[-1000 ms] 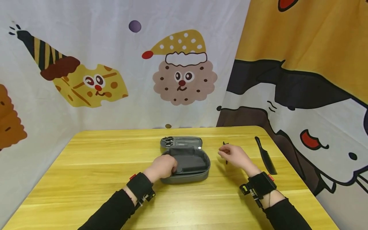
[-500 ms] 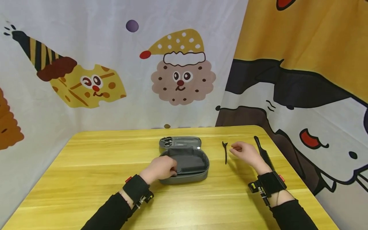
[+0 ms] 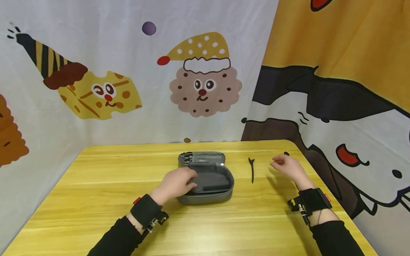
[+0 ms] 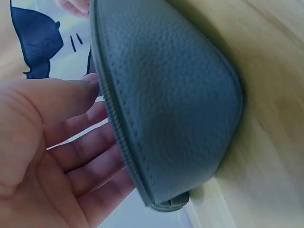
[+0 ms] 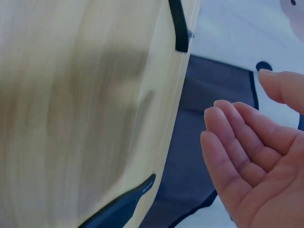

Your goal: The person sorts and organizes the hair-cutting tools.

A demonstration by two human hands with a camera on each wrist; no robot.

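Observation:
A grey zip case [image 3: 208, 197] lies open near the table's middle; a pair of scissors [image 3: 188, 160] sits in its raised lid. My left hand [image 3: 174, 183] is at the case's left rim, thumb and fingers apart; in the left wrist view the fingers [image 4: 95, 161] are partly behind the case wall [image 4: 166, 99]. My right hand [image 3: 289, 169] hovers at the right side, fingers loosely bent, holding nothing. Beneath it a black comb [image 5: 118, 209] is mostly hidden in the head view. Between case and right hand lies a slim black piece with a forked top [image 3: 251, 170].
The yellow wooden table [image 3: 96, 192] carries these things. A patterned curtain [image 3: 205, 128] hangs behind its back edge and along the right side.
My right hand has moved right, away from the slim black piece, to over the comb. The left hand's fingers have loosened and spread apart at the case rim.

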